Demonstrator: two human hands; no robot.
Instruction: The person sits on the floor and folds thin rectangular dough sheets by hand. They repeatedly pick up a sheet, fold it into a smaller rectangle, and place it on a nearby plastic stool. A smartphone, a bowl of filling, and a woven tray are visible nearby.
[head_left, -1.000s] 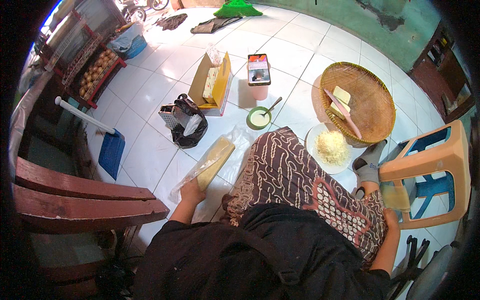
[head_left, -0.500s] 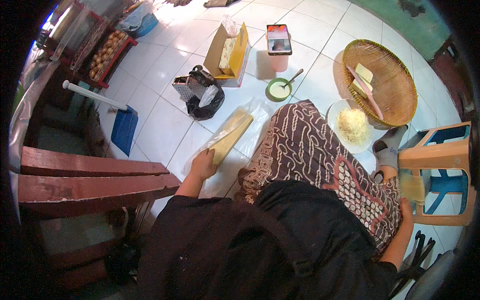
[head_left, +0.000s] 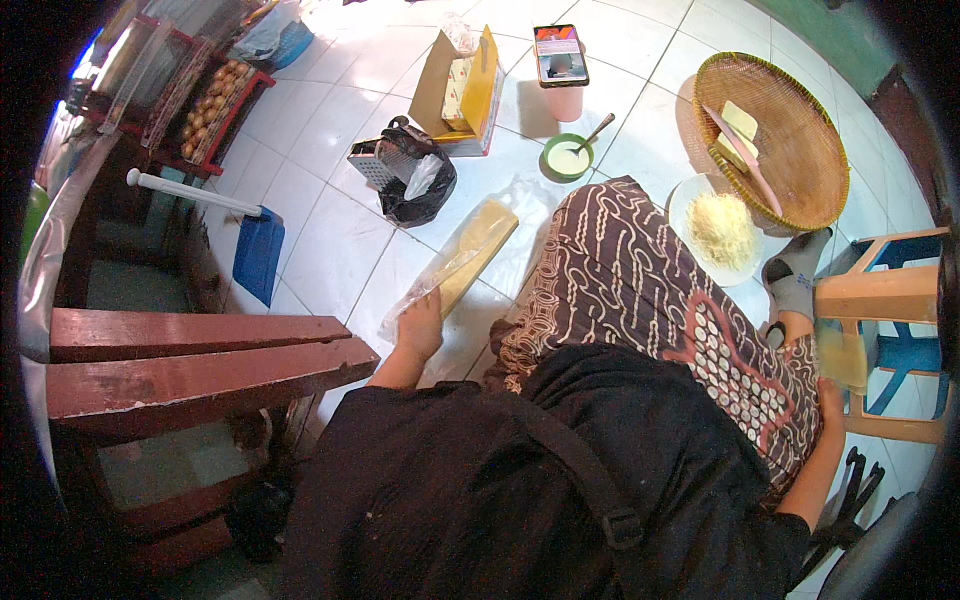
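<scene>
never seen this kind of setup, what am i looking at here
No machine here: a person's two bare hands. The view comes from a fisheye camera on their head, looking down, so straight edges bend. The left hand holds the near end of a long pale yellow block with clear plastic over it. The right hand is beside the brown patterned cloth; whether it holds anything is unclear. On the white tiled floor are a metal box grater by a black plastic bag, an open yellow cardboard box, a pink cup with a black phone on top, a green bowl of something white, a white plate of pale yellow shreds, and a round woven tray with pale yellow blocks and a pink knife.
</scene>
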